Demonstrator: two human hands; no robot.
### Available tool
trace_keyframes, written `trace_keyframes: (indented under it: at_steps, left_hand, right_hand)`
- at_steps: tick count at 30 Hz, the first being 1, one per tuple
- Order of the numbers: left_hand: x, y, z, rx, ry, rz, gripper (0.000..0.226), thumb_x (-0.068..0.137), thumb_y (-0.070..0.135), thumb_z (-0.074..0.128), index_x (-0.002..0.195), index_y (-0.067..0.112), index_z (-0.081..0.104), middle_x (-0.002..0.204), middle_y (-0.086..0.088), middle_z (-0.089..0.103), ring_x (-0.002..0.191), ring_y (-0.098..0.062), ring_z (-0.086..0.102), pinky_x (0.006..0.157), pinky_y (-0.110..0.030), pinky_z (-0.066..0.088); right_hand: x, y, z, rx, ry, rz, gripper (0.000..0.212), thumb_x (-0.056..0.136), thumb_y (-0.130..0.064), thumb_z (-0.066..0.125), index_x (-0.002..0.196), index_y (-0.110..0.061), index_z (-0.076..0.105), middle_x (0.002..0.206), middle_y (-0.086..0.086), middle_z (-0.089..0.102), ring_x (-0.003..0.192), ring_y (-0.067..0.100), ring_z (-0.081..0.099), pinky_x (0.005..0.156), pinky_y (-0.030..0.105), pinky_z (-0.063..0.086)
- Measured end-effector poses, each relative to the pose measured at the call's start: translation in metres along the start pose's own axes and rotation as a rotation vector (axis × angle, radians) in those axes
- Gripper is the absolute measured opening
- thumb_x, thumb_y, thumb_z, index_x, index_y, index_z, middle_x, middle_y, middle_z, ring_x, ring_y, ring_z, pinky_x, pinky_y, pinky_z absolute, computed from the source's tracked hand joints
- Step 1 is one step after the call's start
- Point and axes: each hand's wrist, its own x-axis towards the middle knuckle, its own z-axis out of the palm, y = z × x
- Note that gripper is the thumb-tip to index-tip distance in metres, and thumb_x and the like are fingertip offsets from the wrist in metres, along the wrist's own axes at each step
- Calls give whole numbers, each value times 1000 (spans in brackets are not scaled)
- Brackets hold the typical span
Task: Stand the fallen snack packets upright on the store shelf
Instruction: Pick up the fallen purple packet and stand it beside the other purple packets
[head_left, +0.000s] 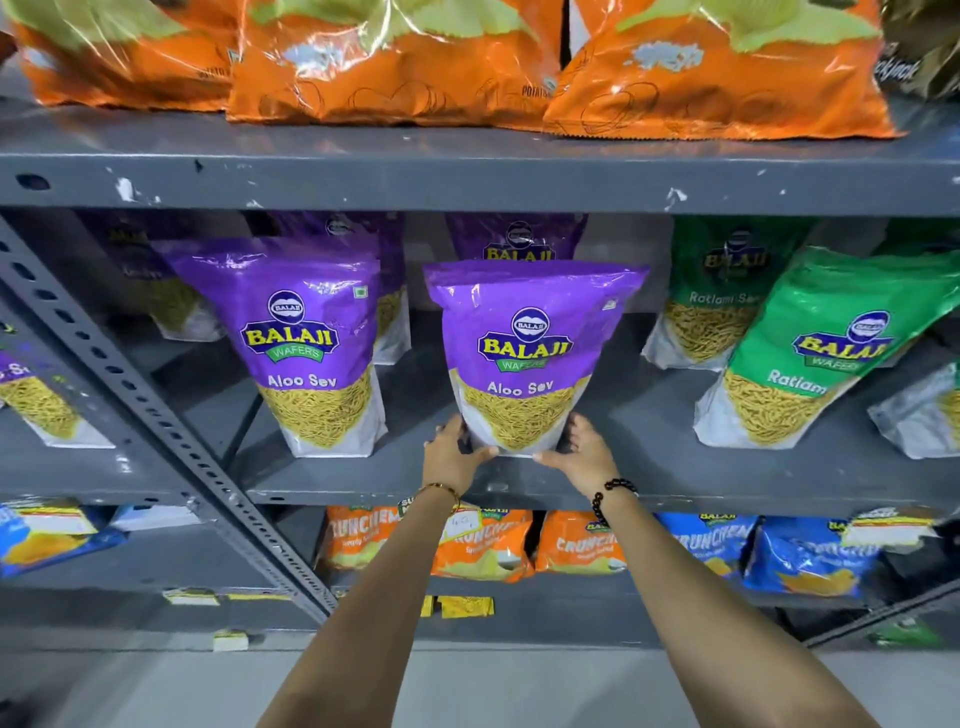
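A shop aisle — grey slotted-angle steel shelving (467, 176) stacked in tiers, each crowded with rows of identical branded snack packets: purple Aloo Sev pouches (306, 338), green Ratlami Sev pouches (810, 353), orange chip bags (395, 67) above — yellow price tags (465, 606) along the lower shelf edge.

Orange crisp bags (395, 67) on the top tier, orange (480, 545) and blue Crunchem bags (810, 556) below, yellow price tags (465, 606)
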Motion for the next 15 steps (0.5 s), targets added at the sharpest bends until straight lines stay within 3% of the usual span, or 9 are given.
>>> trace_keyframes:
  at_steps: [4, 8, 15]
  left_hand:
    - [1, 3, 0, -5, -11, -62, 56, 77, 22, 73, 127, 14, 48, 131, -13, 57, 122, -37, 50, 111, -56, 31]
    - [-1, 4, 2, 11, 36, -99, 52, 76, 23, 74, 120, 10, 49, 127, -15, 59, 116, -37, 55, 105, -50, 42]
    - [-4, 7, 3, -66, 83, -125, 51, 77, 19, 74, 120, 8, 49, 126, -14, 62, 116, -35, 57, 103, -47, 44]
  right_hand:
    - [0, -1, 4, -51, 75, 12, 62, 71, -10, 75, 125, -9, 45, 126, 10, 60, 115, 27, 56, 96, 36, 45]
    - [0, -3, 3, -99, 44, -8, 60, 76, -11, 71, 129, -11, 44, 129, 10, 59, 118, 29, 55, 102, 45, 44]
    - [0, -9, 2, -179, 4, -11, 59, 79, -15, 69, 132, -13, 43, 132, 9, 57, 121, 28, 53, 102, 42, 43]
